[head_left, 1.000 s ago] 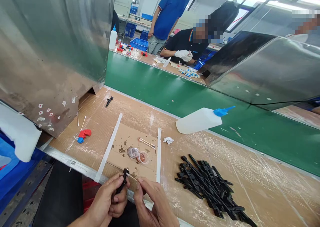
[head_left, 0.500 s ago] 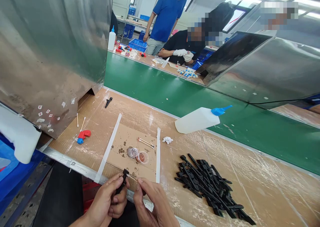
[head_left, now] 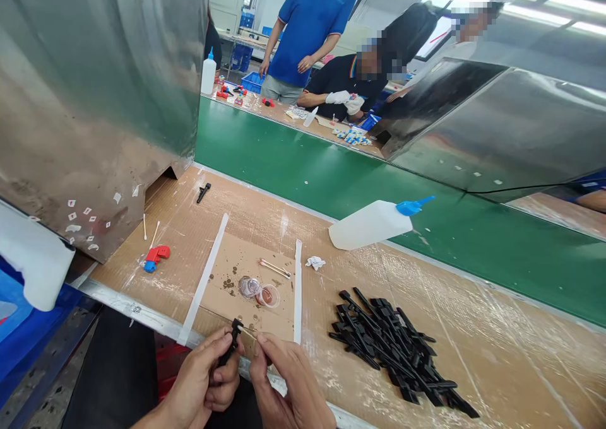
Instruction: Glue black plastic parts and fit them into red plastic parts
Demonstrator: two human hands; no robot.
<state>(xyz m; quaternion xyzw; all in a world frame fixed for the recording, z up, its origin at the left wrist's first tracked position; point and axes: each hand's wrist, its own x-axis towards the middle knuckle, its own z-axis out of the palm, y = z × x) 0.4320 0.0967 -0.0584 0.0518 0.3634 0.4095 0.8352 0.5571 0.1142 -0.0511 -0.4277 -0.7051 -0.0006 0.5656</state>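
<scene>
My left hand (head_left: 208, 378) is closed round a small black plastic part (head_left: 233, 340), its blocky end sticking up above the thumb. Between thumb and forefinger, my right hand (head_left: 286, 378) pinches a thin cotton swab (head_left: 249, 332), whose tip meets or nearly meets the top of that part. Just beyond, a clear cup with reddish-brown contents (head_left: 269, 296) and another small clear cup (head_left: 249, 286) stand on a spotted cardboard sheet (head_left: 272, 322). Two used-looking swabs (head_left: 274, 269) lie behind them. To the right is a heap of black plastic parts (head_left: 392, 347).
A translucent bottle with a blue nozzle (head_left: 372, 226) lies near the green belt (head_left: 284, 158). A red and blue piece (head_left: 157, 257), swabs (head_left: 144, 227) and a single black part (head_left: 203, 193) lie left. Metal housings (head_left: 95, 101) flank the bench; co-workers are across the belt.
My hands keep nearly the same grip and place, with the swab still at the black part. Across the belt, the standing person in blue has turned and raised a hand.
</scene>
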